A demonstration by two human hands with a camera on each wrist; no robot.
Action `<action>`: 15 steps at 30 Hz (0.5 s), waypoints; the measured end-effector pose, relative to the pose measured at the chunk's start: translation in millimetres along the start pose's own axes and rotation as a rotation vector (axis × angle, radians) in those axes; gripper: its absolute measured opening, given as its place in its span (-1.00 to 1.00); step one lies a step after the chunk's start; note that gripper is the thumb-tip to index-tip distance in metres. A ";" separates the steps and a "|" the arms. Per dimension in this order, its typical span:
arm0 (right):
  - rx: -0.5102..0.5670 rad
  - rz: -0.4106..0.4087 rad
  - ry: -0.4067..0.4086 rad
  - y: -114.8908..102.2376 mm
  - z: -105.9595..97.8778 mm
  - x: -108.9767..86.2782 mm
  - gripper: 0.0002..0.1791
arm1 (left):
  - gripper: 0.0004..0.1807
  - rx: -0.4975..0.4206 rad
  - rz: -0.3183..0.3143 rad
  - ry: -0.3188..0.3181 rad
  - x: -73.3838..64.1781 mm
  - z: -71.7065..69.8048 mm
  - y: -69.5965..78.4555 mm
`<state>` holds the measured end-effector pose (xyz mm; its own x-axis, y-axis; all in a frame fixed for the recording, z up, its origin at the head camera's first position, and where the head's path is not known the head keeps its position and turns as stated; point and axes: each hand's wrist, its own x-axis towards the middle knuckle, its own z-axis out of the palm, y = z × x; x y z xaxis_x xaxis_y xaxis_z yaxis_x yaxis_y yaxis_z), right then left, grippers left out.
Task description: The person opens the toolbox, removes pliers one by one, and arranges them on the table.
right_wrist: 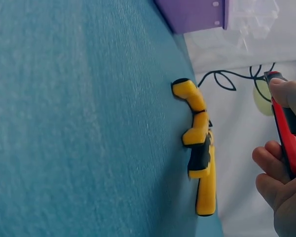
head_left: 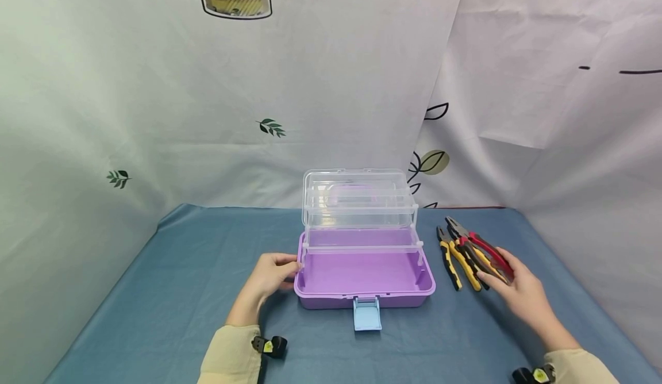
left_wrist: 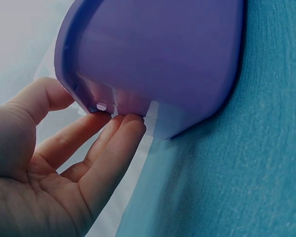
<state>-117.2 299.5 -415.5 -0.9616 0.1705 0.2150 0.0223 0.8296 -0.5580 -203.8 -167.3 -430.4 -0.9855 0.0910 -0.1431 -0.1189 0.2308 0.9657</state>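
An open purple toolbox stands mid-table, its clear lid tipped back and a light-blue latch hanging down in front. My left hand grips the box's left rim; in the left wrist view the thumb lies at the rim and the fingertips touch the end wall. My right hand holds red-and-black pliers by the handles, jaws pointing away to the far left. In the right wrist view these pliers are raised off the cloth. Yellow-and-black pliers lie beside and partly behind them.
A blue cloth covers the table. White patterned fabric hangs behind it and along both sides. The toolbox lid stands close to the back fabric. Dark wrist cameras sit at both sleeves.
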 end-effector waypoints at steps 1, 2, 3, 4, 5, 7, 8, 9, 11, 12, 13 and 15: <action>-0.005 0.003 0.006 0.9 0.1 0.0 -0.12 | -0.66 -0.003 0.000 -0.001 -0.4 0.1 0.4; -0.009 0.003 0.011 1.9 0.0 0.3 -0.13 | -0.66 -0.006 0.001 -0.001 -0.8 0.2 0.6; -0.010 0.001 0.013 2.9 -0.1 0.5 -0.13 | -0.66 -0.012 0.000 0.000 -1.1 0.3 0.9; -0.014 0.005 0.017 3.9 -0.1 0.8 -0.14 | -0.66 -0.012 0.001 0.001 -1.2 0.4 1.0; -0.017 0.004 0.016 5.1 -0.3 1.4 -0.14 | -0.66 -0.013 0.001 0.001 -1.3 0.5 1.1; -0.025 0.002 0.020 7.5 -0.8 2.7 -0.13 | -0.66 -0.009 0.000 0.003 -1.0 0.6 1.1; -0.028 0.001 0.022 8.5 -1.1 3.2 -0.13 | -0.66 -0.006 -0.001 0.004 -0.8 0.6 1.1; -0.029 0.003 0.020 9.5 -1.3 3.8 -0.13 | -0.66 -0.002 -0.002 0.003 -0.5 0.6 1.1; -0.031 0.007 0.014 11.5 -2.1 4.9 -0.13 | -0.66 0.003 -0.004 0.004 0.0 0.5 0.7; -0.031 0.012 0.014 12.5 -2.1 5.3 -0.13 | -0.66 0.005 -0.005 0.004 0.4 0.4 0.4; -0.031 0.016 0.014 13.5 -2.2 5.6 -0.13 | -0.66 0.007 -0.005 0.002 0.7 0.3 0.1; -0.030 0.026 0.009 15.1 -2.4 6.5 -0.12 | -0.66 0.007 -0.003 0.004 1.0 0.3 -0.3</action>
<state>-122.4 314.5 -420.7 -0.9582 0.1965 0.2079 0.0554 0.8404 -0.5391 -204.7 -167.0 -430.9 -0.9856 0.0867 -0.1454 -0.1212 0.2383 0.9636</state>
